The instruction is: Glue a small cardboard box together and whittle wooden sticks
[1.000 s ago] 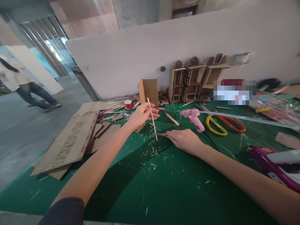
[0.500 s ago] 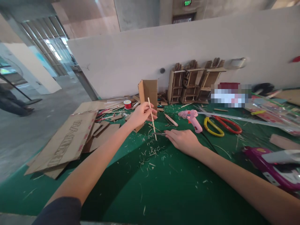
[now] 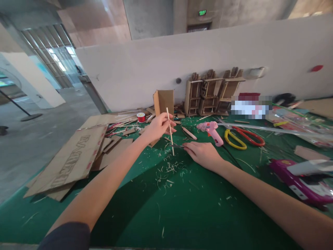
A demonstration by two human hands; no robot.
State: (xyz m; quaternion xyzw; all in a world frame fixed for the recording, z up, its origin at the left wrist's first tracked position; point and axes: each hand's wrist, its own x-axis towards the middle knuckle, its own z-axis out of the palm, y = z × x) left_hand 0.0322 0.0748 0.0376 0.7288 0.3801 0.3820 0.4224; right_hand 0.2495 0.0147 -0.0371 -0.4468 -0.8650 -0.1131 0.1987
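My left hand (image 3: 159, 128) is closed around a thin wooden stick (image 3: 170, 130), which slants nearly upright with its lower end close to the table. In my right hand (image 3: 204, 154) is a thin knife blade (image 3: 178, 146); its handle is hidden by my fingers. The blade lies across the lower part of the stick and seems to touch it. Below both hands, curled wood shavings (image 3: 169, 168) are scattered over the green tabletop (image 3: 135, 215).
Flat cardboard sheets (image 3: 70, 156) lie at left. A red thread spool (image 3: 141, 117) and a folded cardboard piece (image 3: 165, 100) stand behind. To the right are a pink glue gun (image 3: 214, 133), scissors (image 3: 235, 139) and a purple device (image 3: 293, 184). Cardboard models (image 3: 205, 95) lean against the white partition (image 3: 140, 73).
The blade has shifted slightly up along the stick and tilted. Both hands keep their holds. The whole view has moved a little, and the person's legs at far left have mostly left the frame.
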